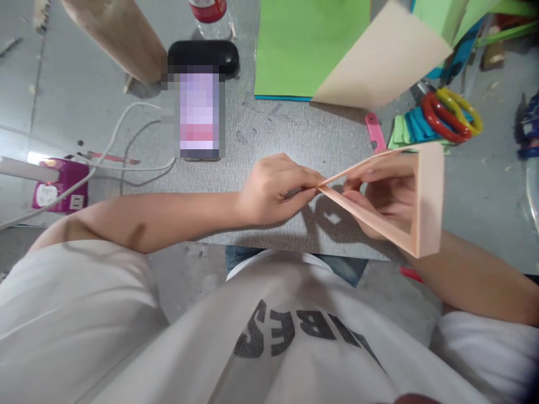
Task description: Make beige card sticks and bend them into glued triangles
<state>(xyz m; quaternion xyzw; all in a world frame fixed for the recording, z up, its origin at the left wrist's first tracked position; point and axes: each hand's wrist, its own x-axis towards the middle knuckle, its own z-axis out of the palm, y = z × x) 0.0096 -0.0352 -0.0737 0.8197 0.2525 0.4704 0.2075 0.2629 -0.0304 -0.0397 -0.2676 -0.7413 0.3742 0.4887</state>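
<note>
A strip of peach paper (pixel 430 199) is folded into a triangular loop above the table's near edge. My left hand (pixel 280 189) pinches the loop's pointed left corner between thumb and fingers. From behind and inside the loop, my right hand (pixel 389 193) shows through the opening, its fingers curled close to the same corner and touching the paper. The wide folded side of the loop faces right, over my right wrist.
Green sheets (pixel 295 45) with a peach sheet (pixel 383 59) lie at the back. Red-handled scissors (pixel 442 120), folded paper pieces (pixel 410 128) and a pink cutter (pixel 374 132) are at right. A phone (pixel 199 112), black case (pixel 204 56), bottle (pixel 209 14) and purple power socket (pixel 63 185) stand left.
</note>
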